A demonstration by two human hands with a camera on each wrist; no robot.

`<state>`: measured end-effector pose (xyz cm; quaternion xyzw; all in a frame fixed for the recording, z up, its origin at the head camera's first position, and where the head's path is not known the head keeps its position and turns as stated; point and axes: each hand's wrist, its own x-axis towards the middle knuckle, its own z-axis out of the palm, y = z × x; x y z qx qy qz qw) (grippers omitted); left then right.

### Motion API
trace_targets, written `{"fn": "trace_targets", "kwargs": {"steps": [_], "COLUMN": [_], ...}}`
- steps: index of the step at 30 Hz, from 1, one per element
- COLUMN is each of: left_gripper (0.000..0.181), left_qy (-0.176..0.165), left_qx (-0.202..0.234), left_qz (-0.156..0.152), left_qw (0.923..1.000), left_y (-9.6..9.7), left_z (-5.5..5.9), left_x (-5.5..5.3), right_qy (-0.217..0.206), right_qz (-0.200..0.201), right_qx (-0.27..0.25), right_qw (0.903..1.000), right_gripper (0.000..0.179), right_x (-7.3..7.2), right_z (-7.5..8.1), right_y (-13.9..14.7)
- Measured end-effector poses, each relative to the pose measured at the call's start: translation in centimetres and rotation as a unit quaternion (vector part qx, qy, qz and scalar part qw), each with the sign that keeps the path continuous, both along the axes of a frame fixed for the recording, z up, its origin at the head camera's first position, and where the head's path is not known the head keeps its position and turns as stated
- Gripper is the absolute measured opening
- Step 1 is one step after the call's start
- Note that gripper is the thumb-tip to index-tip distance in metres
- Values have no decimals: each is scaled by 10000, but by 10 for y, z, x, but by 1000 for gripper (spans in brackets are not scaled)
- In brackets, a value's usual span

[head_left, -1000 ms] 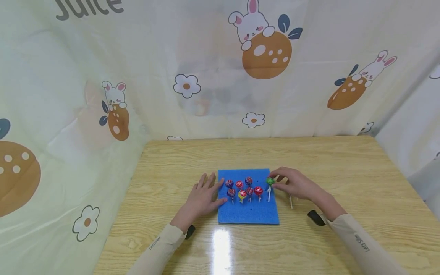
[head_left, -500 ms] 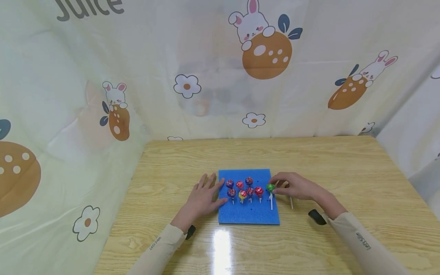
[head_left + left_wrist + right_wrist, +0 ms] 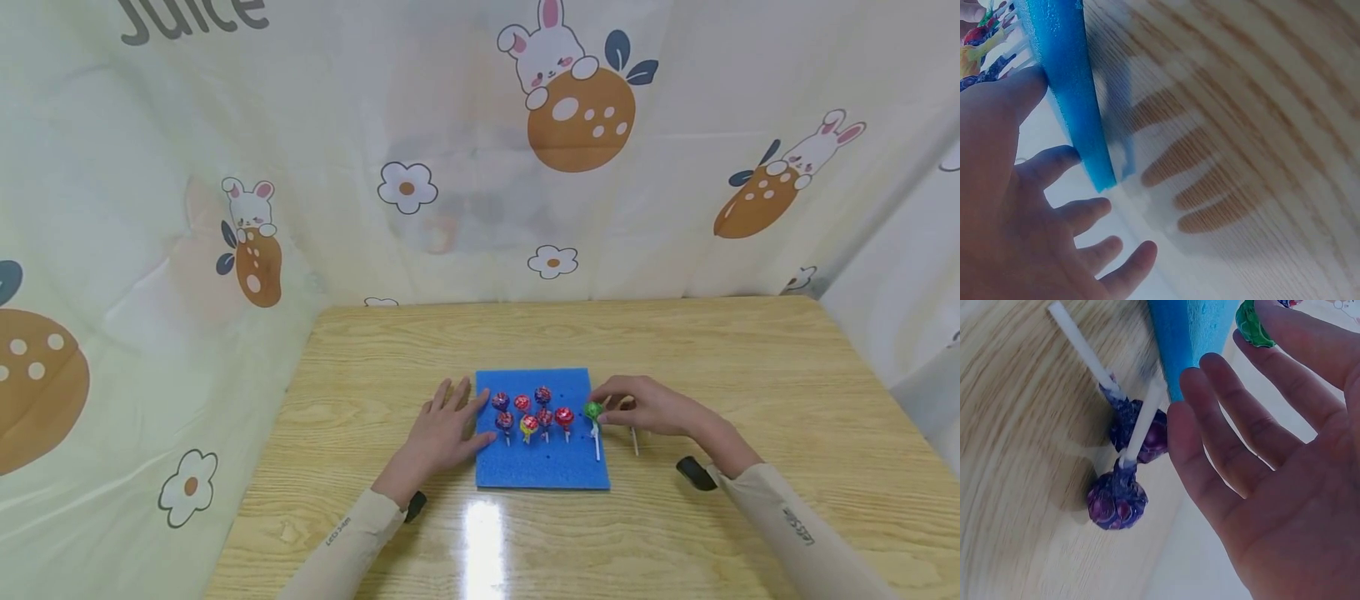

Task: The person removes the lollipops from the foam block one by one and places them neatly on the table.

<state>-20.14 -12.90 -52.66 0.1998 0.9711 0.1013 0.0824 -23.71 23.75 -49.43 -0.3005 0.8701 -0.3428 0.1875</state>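
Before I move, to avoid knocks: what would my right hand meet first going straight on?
Past the green lollipop it pinches, the right hand would probably meet the nearest red lollipop; depth is unclear.

Lollipop, green wrapper (image 3: 593, 412), one: pinched at head, white stick towards six o'clock, at blue foam board's (image 3: 540, 468) three o'clock edge. Seven assorted wrapped lollipops (image 3: 564, 416), standing in board. Two purple lollipops (image 3: 1117, 503), beyond three o'clock edge.
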Motion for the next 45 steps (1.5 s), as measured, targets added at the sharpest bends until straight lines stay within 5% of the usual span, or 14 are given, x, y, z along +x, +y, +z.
{"fn": "trace_targets", "kwargs": {"steps": [35,45], "left_gripper": [74,75], "left_qy": [99,-35], "left_qx": [108,39], "left_qz": [-55,-34], "left_qw": [9999,10000], "left_y": [-5,-5], "left_z": [-2,-2], "left_x": [-6,-5], "right_qy": [244,-50], "right_qz": [-559,-487], "right_qx": [328,495], "right_qw": [9976,9976], "right_gripper": [36,40], "right_x": [-6,-6], "right_z": [25,21], "right_y": [53,74]}}
